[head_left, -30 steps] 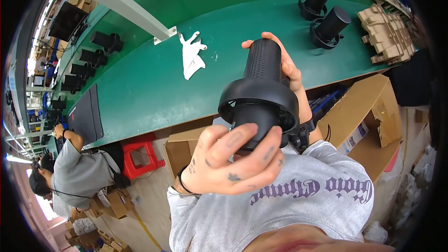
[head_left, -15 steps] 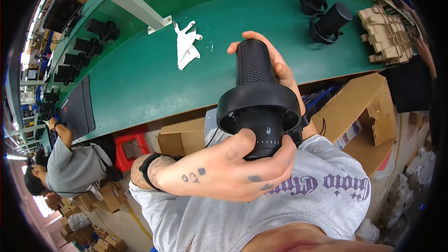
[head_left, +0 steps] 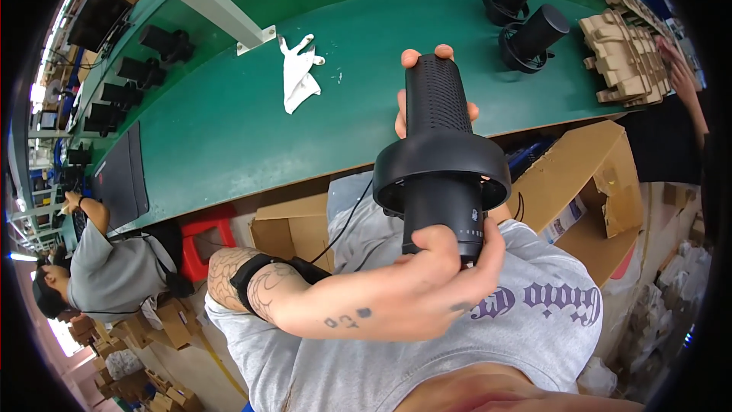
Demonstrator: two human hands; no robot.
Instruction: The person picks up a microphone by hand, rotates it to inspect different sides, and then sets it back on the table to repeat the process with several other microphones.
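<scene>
A black microphone with a mesh upper body, a wide ring mount and a smooth lower barrel is held up in front of my chest, tilted slightly. My left hand, on a tattooed forearm with a black band, closes its thumb and fingers round the barrel's lower end. Behind the mesh part, my right hand grips from the back; only fingertips show at its top and sides, and the palm is hidden. On the green bench beyond lies a white glove.
Two more black microphones stand at the back right, beside stacked cardboard trays. An open cardboard box sits below the bench on the right. A metal post rises at left. A co-worker sits far left; another person's hand touches the trays.
The microphone has shifted a little to the right and turned about its length. My right hand's fingers have moved behind it, and my left hand has moved lower on the barrel.
</scene>
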